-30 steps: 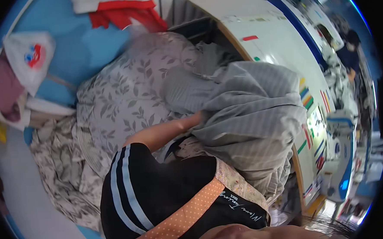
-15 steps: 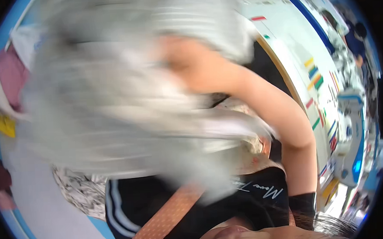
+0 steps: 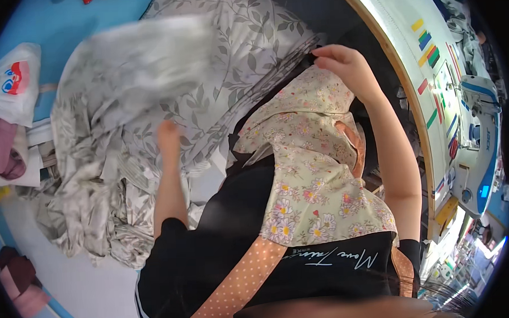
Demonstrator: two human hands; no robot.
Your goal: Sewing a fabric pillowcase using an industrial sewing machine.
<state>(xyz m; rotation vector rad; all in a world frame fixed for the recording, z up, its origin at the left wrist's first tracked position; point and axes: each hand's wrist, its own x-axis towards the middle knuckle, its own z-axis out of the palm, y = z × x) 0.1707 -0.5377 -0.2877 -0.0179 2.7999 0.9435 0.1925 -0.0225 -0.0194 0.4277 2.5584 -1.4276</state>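
Observation:
A large grey-white cloth with a grey leaf print (image 3: 266,49) spreads in front of me, and one part of it (image 3: 162,54) is smeared by motion. My left hand (image 3: 168,130) is over this cloth, its fingers blurred, so its grip does not show. At the cloth's right edge is my right hand (image 3: 344,65), thumb and fingers somewhat apart and fingertips close to the edge; I see nothing held in them. A crumpled heap of similar cloth (image 3: 114,218) lies at the left. I wear a floral apron (image 3: 308,196).
A white table with a wooden edge (image 3: 383,40) curves along the right, bearing coloured strips (image 3: 427,49) and a white-and-blue sewing machine (image 3: 481,147). At the left are a white plastic bag (image 3: 14,85), mauve cloth (image 3: 0,143) and a blue surface (image 3: 75,30).
The blurred cloth that covered much of the view has moved away from me and spread out. My right arm has swung to the right, and my left forearm has come into view.

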